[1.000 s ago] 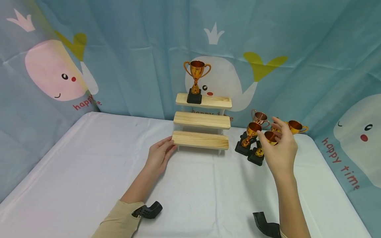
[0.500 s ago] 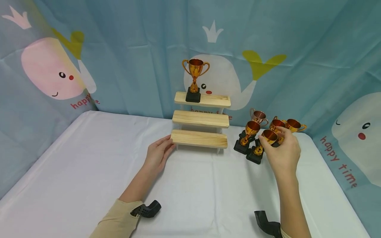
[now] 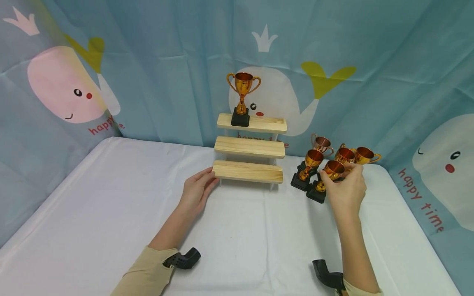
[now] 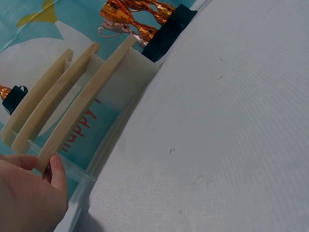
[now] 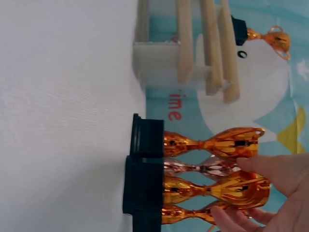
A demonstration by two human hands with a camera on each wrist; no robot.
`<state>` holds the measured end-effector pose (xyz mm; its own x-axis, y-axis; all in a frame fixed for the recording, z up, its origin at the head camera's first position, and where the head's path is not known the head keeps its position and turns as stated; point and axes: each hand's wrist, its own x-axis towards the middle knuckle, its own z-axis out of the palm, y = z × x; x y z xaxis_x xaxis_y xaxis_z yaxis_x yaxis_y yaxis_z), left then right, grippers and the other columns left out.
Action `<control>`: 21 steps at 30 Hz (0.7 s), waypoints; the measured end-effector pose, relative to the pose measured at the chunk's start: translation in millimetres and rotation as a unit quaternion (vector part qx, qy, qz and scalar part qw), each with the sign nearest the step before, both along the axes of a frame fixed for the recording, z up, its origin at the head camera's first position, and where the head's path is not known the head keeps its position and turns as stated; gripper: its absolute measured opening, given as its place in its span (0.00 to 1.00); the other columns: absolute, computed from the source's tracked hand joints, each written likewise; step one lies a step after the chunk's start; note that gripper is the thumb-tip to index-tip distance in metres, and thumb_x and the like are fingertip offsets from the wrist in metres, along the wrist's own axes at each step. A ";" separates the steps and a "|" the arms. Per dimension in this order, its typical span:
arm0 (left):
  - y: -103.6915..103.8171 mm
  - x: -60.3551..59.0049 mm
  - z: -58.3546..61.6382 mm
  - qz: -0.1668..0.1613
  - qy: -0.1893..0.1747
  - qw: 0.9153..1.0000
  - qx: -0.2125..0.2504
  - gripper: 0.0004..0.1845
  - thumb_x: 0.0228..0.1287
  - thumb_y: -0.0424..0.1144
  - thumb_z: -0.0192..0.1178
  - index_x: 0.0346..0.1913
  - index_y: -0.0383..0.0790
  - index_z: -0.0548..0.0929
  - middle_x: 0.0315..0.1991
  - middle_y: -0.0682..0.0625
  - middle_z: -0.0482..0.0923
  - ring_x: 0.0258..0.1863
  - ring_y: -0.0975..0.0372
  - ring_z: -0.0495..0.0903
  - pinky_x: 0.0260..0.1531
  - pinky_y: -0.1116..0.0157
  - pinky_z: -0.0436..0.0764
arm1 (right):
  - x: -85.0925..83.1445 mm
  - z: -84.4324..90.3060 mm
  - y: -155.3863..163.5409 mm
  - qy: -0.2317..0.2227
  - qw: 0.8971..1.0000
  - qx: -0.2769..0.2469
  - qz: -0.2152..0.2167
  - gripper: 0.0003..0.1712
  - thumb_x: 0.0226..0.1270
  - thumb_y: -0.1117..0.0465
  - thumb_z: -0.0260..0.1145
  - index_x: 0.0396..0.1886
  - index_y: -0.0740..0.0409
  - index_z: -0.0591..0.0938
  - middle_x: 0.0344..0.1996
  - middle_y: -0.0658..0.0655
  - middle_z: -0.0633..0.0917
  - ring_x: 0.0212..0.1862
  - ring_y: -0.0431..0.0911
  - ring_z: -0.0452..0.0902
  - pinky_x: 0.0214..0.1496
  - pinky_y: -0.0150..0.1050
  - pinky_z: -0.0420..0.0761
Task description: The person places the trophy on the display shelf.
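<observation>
My left hand (image 3: 197, 190) pinches the left end of the lowest board of a three-tier wooden display stand (image 3: 248, 172); the left wrist view shows thumb and fingers at that board's end (image 4: 47, 157). At the right, my right hand (image 3: 347, 190) holds the cup of the front gold trophy (image 3: 334, 167) between thumb and fingers. Its black base stands on the table. In the right wrist view the thumb (image 5: 263, 166) lies along one side of this trophy cup (image 5: 244, 191), with the fingertips at the other side. Some fingers are hidden behind the cup in the head view.
Several more trophies crowd around the held one, including a gold trophy (image 3: 313, 159) and a rose-coloured trophy (image 3: 321, 144). Another gold trophy (image 3: 242, 88) stands upright on the top board, left of centre. A blue printed curtain (image 3: 166, 82) hangs behind the white-covered table (image 3: 237, 238).
My right hand has moved down and in to the front trophy, its thumb and fingers closing on the cup. The left hand keeps its hold on the stand. The head view has shifted slightly.
</observation>
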<state>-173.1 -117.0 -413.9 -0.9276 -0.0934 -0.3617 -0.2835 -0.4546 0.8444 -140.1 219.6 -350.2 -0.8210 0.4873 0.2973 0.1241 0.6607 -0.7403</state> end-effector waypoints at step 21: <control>-0.3 -0.2 -1.3 0.000 0.005 1.000 0.004 0.25 0.82 0.30 0.55 0.76 0.30 0.69 0.75 0.39 0.67 0.67 0.57 0.75 0.61 0.73 0.84 | 8.1 20.4 6.3 -0.007 1.000 -0.007 0.001 0.35 0.70 0.62 0.75 0.71 0.71 0.73 0.61 0.78 0.79 0.60 0.70 0.73 0.50 0.54 0.80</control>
<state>-173.3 -117.3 -415.2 -0.9314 -0.0908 -0.3526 -0.2745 -0.4609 0.8439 -132.0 225.9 -329.9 -0.8258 0.4899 0.2795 0.1330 0.6506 -0.7477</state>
